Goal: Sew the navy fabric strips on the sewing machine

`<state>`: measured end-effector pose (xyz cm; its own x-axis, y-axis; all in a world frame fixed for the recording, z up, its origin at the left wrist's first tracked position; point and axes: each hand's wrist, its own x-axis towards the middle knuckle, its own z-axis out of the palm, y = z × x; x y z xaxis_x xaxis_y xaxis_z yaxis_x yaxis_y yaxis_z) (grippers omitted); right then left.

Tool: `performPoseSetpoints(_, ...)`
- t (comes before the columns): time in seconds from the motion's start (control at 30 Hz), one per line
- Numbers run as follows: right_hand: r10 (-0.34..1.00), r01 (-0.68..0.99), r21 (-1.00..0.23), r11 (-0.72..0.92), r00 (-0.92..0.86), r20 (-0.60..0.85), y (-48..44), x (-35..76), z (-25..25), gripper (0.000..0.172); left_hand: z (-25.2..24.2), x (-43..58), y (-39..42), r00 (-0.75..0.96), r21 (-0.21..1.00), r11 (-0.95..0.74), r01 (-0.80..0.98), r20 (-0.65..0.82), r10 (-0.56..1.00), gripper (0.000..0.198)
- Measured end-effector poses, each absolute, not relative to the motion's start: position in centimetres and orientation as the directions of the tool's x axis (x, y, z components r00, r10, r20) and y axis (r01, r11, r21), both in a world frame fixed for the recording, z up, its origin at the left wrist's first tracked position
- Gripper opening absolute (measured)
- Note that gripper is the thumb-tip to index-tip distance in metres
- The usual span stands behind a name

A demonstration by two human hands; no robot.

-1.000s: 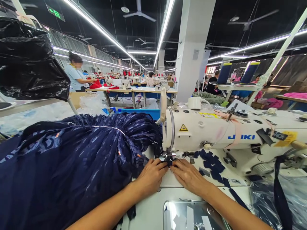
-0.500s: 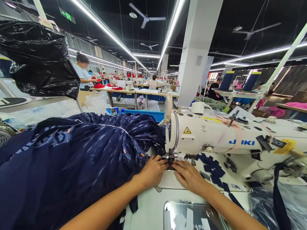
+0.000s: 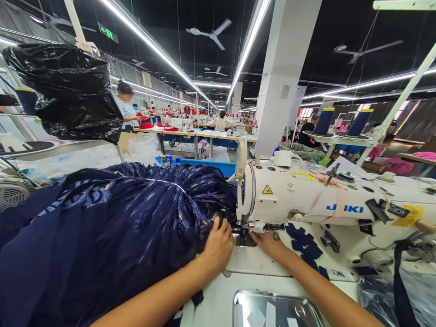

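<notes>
A white sewing machine stands in front of me, its needle area low at its left end. My left hand is raised just left of the presser foot, fingers curled on dark navy fabric at the edge of a large navy garment pile. On the other side of the foot, my right hand reaches under the machine head with its fingers bent together. What its fingertips hold, if anything, is hidden. Between the hands shows a metal needle plate.
Small navy fabric pieces lie under the machine arm. A shiny metal tray sits at the table's front. Thread cones stand at right, and a black plastic bag hangs at left. Other people work at tables farther back.
My left hand has risen and moved slightly left from the needle area, its fingers now curled. The right hand has shifted a little right and its fingers have drawn in beneath the machine head.
</notes>
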<state>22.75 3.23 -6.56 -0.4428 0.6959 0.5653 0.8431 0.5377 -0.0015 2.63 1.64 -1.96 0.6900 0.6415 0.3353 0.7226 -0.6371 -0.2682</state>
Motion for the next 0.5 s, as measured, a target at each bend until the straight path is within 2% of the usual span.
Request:
performPoseSetpoints(0.23,0.633,0.821,0.173,0.544,-0.536,0.558,1.2,23.2,-5.5,0.036,-0.4,2.9,2.6,0.734,-0.256,-0.688,0.679,0.201,0.649,0.029)
performPoseSetpoints(0.37,0.626,0.845,0.108,0.524,-0.468,0.624,1.1,23.0,-5.9,0.037,0.1,3.1,2.8,0.746,-0.260,-0.701,0.664,0.173,0.643,0.027)
performPoseSetpoints(0.5,0.676,0.860,0.030,0.510,-0.422,0.604,1.2,22.8,-6.4,0.028,0.1,3.2,2.8,0.746,-0.266,-0.699,0.664,0.162,0.646,0.027)
